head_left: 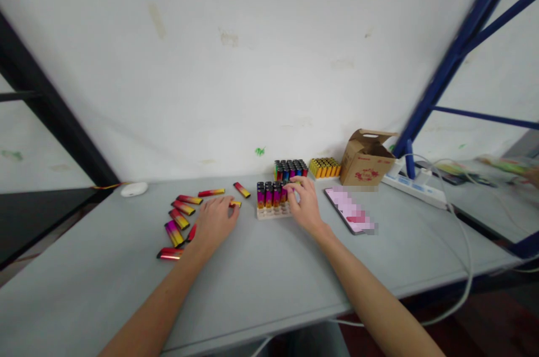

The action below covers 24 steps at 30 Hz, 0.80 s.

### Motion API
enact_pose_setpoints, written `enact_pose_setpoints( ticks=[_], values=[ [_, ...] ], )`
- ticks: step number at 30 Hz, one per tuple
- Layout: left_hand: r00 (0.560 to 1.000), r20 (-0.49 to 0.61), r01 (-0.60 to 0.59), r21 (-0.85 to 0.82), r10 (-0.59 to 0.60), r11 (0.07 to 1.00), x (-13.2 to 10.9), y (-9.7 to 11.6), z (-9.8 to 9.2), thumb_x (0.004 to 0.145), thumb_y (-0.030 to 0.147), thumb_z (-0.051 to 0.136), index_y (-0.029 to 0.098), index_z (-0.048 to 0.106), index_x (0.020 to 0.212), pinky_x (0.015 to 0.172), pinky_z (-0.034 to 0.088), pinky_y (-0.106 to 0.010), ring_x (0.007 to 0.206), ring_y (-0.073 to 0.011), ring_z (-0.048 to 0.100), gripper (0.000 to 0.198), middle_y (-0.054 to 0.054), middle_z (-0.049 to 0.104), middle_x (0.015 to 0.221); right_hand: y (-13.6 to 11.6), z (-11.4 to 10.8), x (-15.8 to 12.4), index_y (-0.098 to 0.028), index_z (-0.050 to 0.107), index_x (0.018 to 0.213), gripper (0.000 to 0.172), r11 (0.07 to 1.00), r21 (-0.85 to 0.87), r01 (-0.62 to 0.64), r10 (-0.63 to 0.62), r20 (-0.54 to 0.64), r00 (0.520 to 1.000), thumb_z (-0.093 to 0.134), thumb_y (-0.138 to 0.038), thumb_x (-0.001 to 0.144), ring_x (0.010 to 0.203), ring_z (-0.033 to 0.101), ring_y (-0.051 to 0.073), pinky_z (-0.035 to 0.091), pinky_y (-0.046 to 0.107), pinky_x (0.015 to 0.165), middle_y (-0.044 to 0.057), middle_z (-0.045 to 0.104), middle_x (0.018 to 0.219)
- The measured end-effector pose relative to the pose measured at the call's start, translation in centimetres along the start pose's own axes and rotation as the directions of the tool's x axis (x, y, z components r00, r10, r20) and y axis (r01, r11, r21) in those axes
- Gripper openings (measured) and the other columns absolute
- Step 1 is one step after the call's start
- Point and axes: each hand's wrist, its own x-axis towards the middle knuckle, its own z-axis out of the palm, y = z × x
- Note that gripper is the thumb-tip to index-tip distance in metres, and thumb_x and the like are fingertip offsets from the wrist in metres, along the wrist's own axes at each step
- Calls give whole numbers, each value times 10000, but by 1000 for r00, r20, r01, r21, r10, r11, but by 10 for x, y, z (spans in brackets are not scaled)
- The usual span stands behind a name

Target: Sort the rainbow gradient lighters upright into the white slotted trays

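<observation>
My left hand (215, 221) lies palm down on the grey table (261, 273), its fingers covering a loose red-and-yellow lighter (234, 204). Several more loose lighters (182, 219) lie scattered to its left. My right hand (306, 204) is pinched on a lighter standing in the pale tray (273, 212), which holds a row of upright pink-and-yellow lighters (269, 194). What the left fingers hold, if anything, is hidden under the hand.
Behind the tray stand a tray of dark-capped lighters (290, 169), a tray of yellow lighters (324, 167) and an open cardboard box (365, 159). A phone (350, 210) lies to the right, a power strip (415, 187) with cables beyond it. A white oval object (134, 189) sits far left.
</observation>
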Motion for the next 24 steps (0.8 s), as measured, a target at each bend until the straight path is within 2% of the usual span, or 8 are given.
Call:
enact_pose_setpoints(
  ticks=[4,9,15,20,22,24],
  values=[
    [999,-31,-22,-10,22,1000,0,-2,2,883,313,436,155,652,960,922,434,-421,1016,-302,616,279,-141,685,1033,1,-2,3,-191,632,772,245,998,48,-35,38,-53,998,428,-184,908,1004,552,230,422,411,925,93,624,978],
    [999,-44,-14,20,15,1000,0,-6,8,884,328,447,152,629,1029,940,426,-425,1079,-303,580,292,-154,650,1090,1,-4,4,-200,657,820,213,997,83,10,-2,-95,995,465,-192,912,995,554,219,416,391,919,78,631,982],
    [1000,-28,-7,42,8,999,-1,-10,13,904,408,417,140,637,1009,954,418,-458,1079,-319,570,362,-176,639,1089,3,-2,4,-203,691,834,183,991,101,85,-78,-66,995,523,-209,906,919,551,214,437,385,857,67,615,896],
    [996,5,-87,-81,87,993,3,-10,14,902,389,404,143,664,888,962,434,-424,1080,-299,582,358,-172,648,1091,2,0,4,-202,696,784,155,991,112,76,-70,-62,996,583,-233,887,882,557,206,447,377,822,62,609,865],
    [994,-13,-111,-125,110,986,4,-9,14,894,392,414,135,673,935,992,423,-410,1134,-295,565,367,-172,649,1137,1,-1,4,-205,695,752,152,991,118,61,-53,-70,996,612,-248,872,869,561,203,450,374,813,58,607,852],
    [996,-57,-75,-104,69,992,4,-8,14,889,410,423,109,658,1062,1000,419,-425,1153,-306,558,420,-182,643,1181,-1,-2,4,-209,693,735,137,991,123,45,-35,-78,996,649,-271,849,869,564,203,452,374,819,56,603,854]
  ],
)
